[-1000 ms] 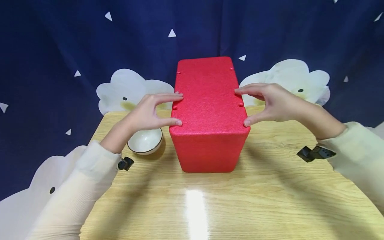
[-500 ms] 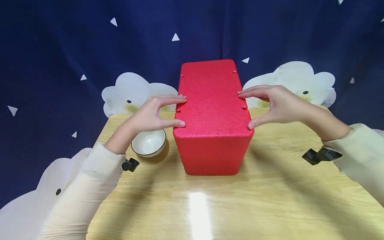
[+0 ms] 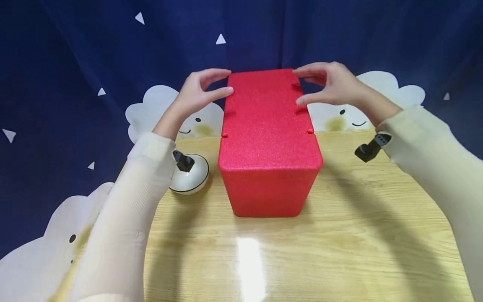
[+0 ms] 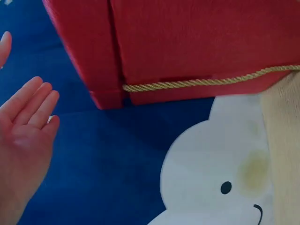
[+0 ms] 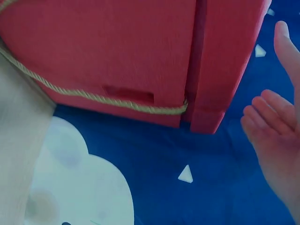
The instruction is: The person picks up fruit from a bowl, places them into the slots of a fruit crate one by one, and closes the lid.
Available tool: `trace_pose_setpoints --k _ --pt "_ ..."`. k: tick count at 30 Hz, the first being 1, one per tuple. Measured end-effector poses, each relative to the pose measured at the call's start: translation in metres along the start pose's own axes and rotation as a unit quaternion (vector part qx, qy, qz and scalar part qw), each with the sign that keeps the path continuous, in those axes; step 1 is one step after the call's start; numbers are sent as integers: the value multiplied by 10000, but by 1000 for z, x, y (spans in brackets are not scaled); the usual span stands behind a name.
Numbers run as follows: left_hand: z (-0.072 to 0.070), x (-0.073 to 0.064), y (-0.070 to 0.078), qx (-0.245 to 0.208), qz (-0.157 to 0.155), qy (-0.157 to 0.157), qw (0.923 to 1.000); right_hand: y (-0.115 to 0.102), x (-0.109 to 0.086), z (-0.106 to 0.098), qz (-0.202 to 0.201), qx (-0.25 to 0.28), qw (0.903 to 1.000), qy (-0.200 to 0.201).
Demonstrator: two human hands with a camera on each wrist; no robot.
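Note:
A red lidded box point(image 3: 269, 191) with a rough-textured lid point(image 3: 269, 126) stands upright on the table. Beside the lid's far left corner is my left hand point(image 3: 198, 90), fingers and thumb extended. My right hand point(image 3: 332, 84) mirrors it at the far right corner, its thumb over the lid's side edge. Whether the fingertips touch the lid is hard to tell. In the left wrist view, straight fingers of the left hand point(image 4: 28, 126) appear apart from the lid's edge; the right wrist view shows the right hand point(image 5: 276, 136) likewise. Gold twisted cords point(image 4: 187, 83) point(image 5: 117, 102) run along the box's sides.
A white bowl with a dark rim point(image 3: 190, 180) sits on the wooden table point(image 3: 332, 247) left of the box, partly covered by the left wrist's black camera point(image 3: 183, 161). Behind hangs a dark blue curtain point(image 3: 256, 33) with white cloud shapes and triangles.
Both hands have moved away from me along the lid's sides, from its near half to its far corners. The box and bowl have stayed in place; the lid remains on.

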State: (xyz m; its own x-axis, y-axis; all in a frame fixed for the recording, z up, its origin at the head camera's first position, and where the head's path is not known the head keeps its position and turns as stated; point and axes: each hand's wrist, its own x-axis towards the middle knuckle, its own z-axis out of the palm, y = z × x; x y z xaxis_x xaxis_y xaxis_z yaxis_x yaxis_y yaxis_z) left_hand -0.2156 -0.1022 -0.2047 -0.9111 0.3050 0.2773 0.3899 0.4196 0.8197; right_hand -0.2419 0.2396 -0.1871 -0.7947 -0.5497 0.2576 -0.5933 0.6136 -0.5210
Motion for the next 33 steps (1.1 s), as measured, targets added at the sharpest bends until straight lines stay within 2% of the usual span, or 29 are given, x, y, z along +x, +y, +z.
trace_pose_setpoints --k 2,6,9,12,14,18,22,25,31,33 --pt "1 13 -2 54 -164 -47 9998 3 13 -1 245 -35 9997 -43" --pt "4 29 -4 205 -430 -170 9987 6 33 -1 682 307 9970 -200" --pt "6 38 -4 436 -541 -306 9971 8 41 0 878 523 9944 -265" --pt "9 45 -3 725 -700 -508 9936 10 43 1 1047 523 9927 -302" --pt "10 46 -4 893 -840 -604 9906 11 44 3 1122 511 9917 -363" --pt "12 48 -7 956 -1040 -612 9881 15 43 5 1217 441 9902 -519" --pt "15 48 -12 1015 -1028 -635 9875 18 40 5 1272 398 9892 -605" --pt "17 48 -14 1238 -967 -739 9848 19 37 5 1304 372 9885 -663" --pt "15 48 -14 2053 -764 -1085 9697 21 35 7 1288 208 9880 -831" --pt "11 47 -13 2267 -806 -1162 9636 20 38 8 1210 190 9885 -883"
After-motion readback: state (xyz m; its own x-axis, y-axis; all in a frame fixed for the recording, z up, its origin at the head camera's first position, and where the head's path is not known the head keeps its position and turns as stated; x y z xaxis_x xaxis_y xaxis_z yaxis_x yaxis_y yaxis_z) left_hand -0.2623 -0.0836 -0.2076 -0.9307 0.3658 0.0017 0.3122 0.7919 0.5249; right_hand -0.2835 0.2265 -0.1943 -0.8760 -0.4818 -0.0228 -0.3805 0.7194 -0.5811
